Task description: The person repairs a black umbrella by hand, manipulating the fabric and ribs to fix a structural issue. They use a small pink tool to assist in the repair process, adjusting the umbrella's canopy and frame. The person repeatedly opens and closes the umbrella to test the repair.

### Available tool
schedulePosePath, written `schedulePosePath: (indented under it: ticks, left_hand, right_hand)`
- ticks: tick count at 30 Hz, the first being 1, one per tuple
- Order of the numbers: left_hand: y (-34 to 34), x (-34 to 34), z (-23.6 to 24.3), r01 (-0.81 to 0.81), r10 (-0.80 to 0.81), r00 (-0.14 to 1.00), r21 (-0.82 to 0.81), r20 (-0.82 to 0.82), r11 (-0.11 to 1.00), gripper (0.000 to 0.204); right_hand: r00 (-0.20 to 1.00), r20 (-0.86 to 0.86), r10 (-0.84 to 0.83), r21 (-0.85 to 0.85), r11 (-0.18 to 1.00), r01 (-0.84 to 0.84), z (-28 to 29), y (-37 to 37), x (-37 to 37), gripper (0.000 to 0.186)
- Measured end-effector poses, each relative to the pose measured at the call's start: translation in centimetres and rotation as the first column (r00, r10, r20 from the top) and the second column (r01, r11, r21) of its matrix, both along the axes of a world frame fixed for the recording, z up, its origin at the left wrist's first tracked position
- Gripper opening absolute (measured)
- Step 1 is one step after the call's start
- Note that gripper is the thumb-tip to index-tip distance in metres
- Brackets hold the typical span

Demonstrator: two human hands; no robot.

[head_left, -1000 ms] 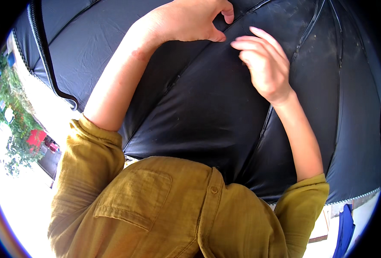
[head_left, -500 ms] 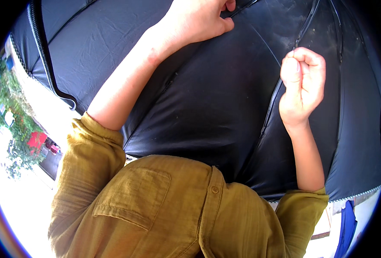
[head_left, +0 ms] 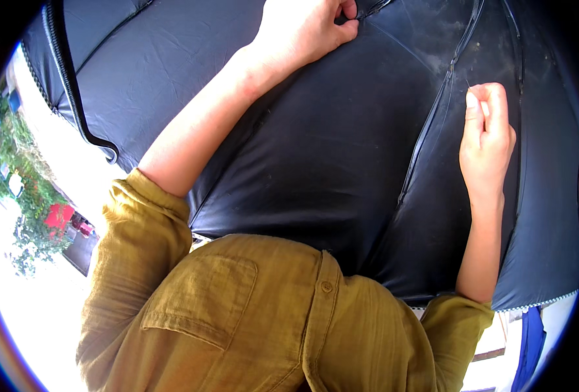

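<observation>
A large black umbrella canopy [head_left: 315,150] is spread in front of me, with raised ribs or seams running along it. At the top, my left hand [head_left: 312,29] is closed, its thumb and fingers pinching at the cloth beside a dark rib [head_left: 375,8]; the pinch is partly hidden. My right hand [head_left: 487,134] is raised over the canopy's right side, thumb and forefinger pressed together on a fine thread [head_left: 445,117]. That strand runs faintly over the cloth near the middle-right rib [head_left: 420,147]. A tiny thin tip shows at the right fingertips, too small to name.
A black cord-like strip [head_left: 70,88] with a hooked end hangs at the left. The canopy's edge has a checkered trim [head_left: 537,304]. Beyond it are green plants [head_left: 31,189], a red object [head_left: 59,215] and, at lower right, a blue cloth [head_left: 530,346].
My right hand has moved to the right and slightly down, away from the rib, and the thread now hangs in a loose curve. My left hand has barely shifted.
</observation>
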State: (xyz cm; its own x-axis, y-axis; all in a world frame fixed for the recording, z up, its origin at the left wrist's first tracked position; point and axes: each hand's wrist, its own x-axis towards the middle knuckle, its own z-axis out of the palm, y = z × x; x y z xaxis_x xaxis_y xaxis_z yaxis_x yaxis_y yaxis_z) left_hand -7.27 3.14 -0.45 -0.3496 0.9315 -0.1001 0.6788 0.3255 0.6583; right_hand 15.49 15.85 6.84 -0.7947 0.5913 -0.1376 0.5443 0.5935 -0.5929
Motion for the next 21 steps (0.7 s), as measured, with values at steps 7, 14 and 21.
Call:
schedulePosePath:
  ticks: [7,14,21]
  left_hand:
    - [-0.5,0.6,0.6,-0.011,0.011,1.0,0.033,-0.003,0.999,0.012]
    - [-0.6,0.5,0.8,-0.061,0.063,0.998,0.046,-0.029,0.997,0.012]
    - [-1.1,0.5,0.2,-0.03,0.031,1.0,0.058,-0.002,0.998,0.009]
  right_hand:
    - [0.795,-0.514,-0.322,-0.735,0.644,-0.214,3.9,3.7,-0.6,0.018]
    - [0.777,-0.254,-0.576,-0.962,0.23,-0.144,5.0,3.4,-0.1,0.019]
    - [0.895,-0.102,-0.435,-0.764,0.61,0.21,2.5,1.2,-1.3,0.014]
